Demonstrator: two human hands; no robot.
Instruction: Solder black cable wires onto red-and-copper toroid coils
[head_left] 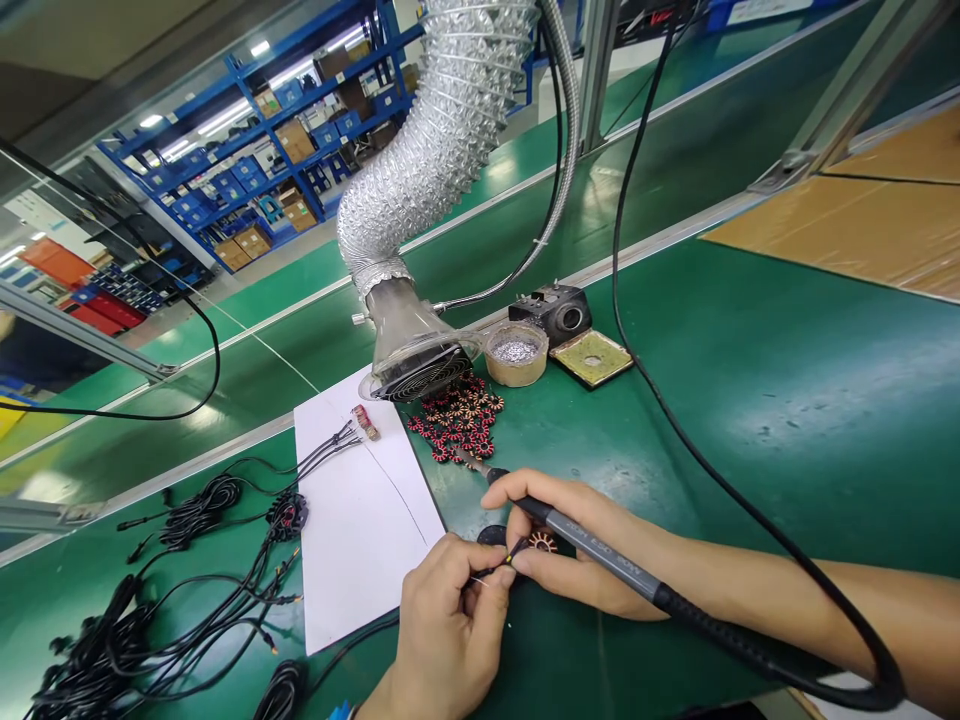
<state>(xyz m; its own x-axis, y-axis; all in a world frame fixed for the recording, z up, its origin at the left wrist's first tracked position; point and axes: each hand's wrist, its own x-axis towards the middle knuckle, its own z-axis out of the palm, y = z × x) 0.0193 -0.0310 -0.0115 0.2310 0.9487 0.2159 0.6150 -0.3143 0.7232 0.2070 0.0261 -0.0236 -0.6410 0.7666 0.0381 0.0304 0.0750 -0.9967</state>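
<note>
While the left hand (454,615) pinches a wire (517,549) at its fingertips, the right touches it too and holds an iron (600,554), tip clear of the wire; this piece looks unfinished; coils (469,405) beyond both hands seem unwired; fingers hide the wire's ends.

You are in an electronics workshop: your right hand (574,582) holds a soldering iron (600,556), silver fume ducting (442,140) hangs beyond it near wound coils (463,412), black cables (112,650) lie left of your left hand (456,622), and stocked blue shelving (301,181) stands well beyond both.
</note>
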